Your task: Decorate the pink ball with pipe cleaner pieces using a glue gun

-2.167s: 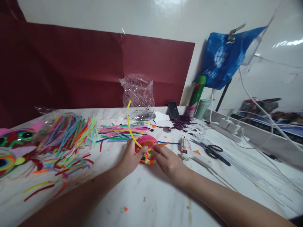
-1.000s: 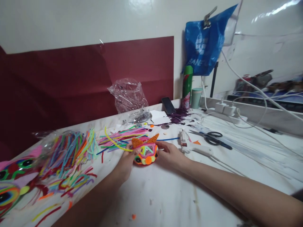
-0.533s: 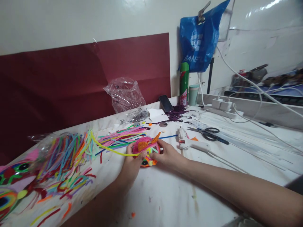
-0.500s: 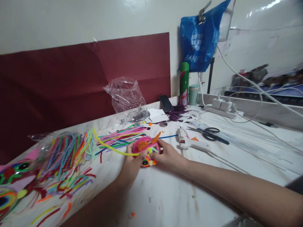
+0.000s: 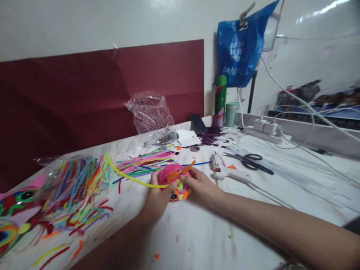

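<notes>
Between both hands, just above the white table, is a small pink craft figure with an orange twisted horn and an orange, yellow and black decorated front. My left hand grips its left side, fingers wrapped round the back and thumb in front. A long yellow pipe cleaner runs leftward from the figure near the left thumb. My right hand closes on the right side, thumb pressed on the front near the horn. The fingers hide part of the decorated face.
Many coloured pipe cleaners lie at left, by decorated felt-like pieces. To the right are a white glue gun, black scissors and a power strip. Behind stand a phone, a green can and a cup.
My right thumb has moved up the front of the figure toward the horn. The figure has tilted slightly, and the view has shifted a little. Both hands keep their hold.
</notes>
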Available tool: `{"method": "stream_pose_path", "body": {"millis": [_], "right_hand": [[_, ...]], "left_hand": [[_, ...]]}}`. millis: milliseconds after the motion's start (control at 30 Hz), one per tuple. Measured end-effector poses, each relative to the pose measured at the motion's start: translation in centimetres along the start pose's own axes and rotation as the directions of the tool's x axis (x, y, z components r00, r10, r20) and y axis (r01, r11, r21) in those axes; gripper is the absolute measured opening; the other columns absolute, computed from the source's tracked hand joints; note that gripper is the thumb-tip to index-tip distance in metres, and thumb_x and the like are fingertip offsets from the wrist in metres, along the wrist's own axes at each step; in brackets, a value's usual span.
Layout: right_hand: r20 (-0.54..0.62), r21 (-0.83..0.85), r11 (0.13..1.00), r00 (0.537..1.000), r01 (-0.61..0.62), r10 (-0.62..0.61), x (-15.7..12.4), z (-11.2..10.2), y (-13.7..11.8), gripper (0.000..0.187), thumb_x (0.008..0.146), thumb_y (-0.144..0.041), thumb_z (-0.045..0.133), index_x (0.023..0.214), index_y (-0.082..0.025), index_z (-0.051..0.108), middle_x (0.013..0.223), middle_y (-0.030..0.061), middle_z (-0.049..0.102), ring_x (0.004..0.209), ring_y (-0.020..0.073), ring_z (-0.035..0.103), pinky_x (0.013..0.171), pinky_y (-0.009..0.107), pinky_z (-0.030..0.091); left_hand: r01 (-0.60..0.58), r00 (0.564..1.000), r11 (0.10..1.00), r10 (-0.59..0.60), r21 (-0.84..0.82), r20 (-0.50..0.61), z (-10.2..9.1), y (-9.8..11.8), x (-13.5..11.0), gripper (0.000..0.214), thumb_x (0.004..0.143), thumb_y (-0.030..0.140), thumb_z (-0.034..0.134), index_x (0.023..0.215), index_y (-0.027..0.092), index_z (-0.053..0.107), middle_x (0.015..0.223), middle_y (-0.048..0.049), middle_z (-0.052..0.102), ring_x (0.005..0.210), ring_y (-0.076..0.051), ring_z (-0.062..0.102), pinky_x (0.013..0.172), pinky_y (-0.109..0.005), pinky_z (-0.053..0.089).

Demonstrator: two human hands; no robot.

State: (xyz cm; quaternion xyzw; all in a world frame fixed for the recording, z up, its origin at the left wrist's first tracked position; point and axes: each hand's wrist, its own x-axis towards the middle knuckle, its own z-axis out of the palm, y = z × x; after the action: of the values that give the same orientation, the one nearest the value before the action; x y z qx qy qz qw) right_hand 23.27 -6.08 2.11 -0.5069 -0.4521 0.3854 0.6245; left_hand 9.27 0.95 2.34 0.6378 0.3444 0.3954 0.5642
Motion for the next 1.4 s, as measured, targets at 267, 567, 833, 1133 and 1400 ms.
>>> {"method": "stream_pose_path", "body": {"millis": [267,567,833,1133,1400], "right_hand": [[-0.059,-0.003,0.998,0.997,-0.058,0.058,0.1,0.1,-0.4,0.030,0.069,-0.020,0.058,0.099,-0.013,0.057,0.092,0.0061,0.071,0.085,0.0217,0.065,0.072,0.030,0.053],[-0.081,-0.059,0.997,0.996,-0.041,0.036,0.3,0.0,-0.6,0.029,0.070,-0.023,0.058,0.097,-0.011,0.058,0.095,0.0086,0.071,0.086,0.0226,0.065,0.073,0.031,0.052],[-0.079,-0.053,0.998,0.997,-0.019,0.015,0.5,-0.3,0.3,0.030,0.071,-0.027,0.061,0.097,-0.012,0.059,0.096,0.0104,0.071,0.088,0.0242,0.066,0.075,0.032,0.053],[-0.054,-0.041,0.997,0.996,-0.071,0.069,0.5,-0.4,-0.2,0.024,0.069,-0.022,0.060,0.090,-0.013,0.060,0.089,0.0070,0.071,0.079,0.0209,0.066,0.069,0.029,0.053],[-0.086,0.062,0.992,0.990,-0.107,0.112,0.3,0.0,-0.5,0.031,0.064,-0.016,0.055,0.094,-0.014,0.058,0.088,0.0058,0.069,0.079,0.0189,0.064,0.068,0.026,0.051]], "left_hand": [[-0.042,0.996,0.999,0.041,0.012,0.085,-0.4,-0.4,0.1,0.064,0.072,0.039,0.070,0.126,0.023,0.039,0.122,-0.0107,0.059,0.108,-0.025,0.059,0.086,-0.034,0.049],[-0.057,0.987,0.998,0.061,-0.028,0.146,-1.1,-0.8,0.5,0.058,0.082,0.043,0.060,0.133,0.022,0.041,0.127,-0.0100,0.058,0.116,-0.025,0.056,0.098,-0.036,0.043],[-0.022,0.984,1.000,0.021,0.005,0.174,-1.1,0.1,0.7,0.063,0.074,0.032,0.068,0.131,0.023,0.043,0.125,-0.0109,0.060,0.109,-0.026,0.060,0.092,-0.037,0.048],[-0.027,0.985,1.000,0.026,0.004,0.170,-1.0,0.3,0.5,0.062,0.076,0.032,0.067,0.130,0.022,0.040,0.115,-0.0091,0.065,0.100,-0.022,0.063,0.085,-0.034,0.049],[-0.020,0.987,0.999,0.025,-0.030,0.161,-0.9,0.3,0.6,0.059,0.073,0.030,0.069,0.125,0.020,0.044,0.113,-0.0097,0.065,0.100,-0.024,0.062,0.085,-0.034,0.049]]}}
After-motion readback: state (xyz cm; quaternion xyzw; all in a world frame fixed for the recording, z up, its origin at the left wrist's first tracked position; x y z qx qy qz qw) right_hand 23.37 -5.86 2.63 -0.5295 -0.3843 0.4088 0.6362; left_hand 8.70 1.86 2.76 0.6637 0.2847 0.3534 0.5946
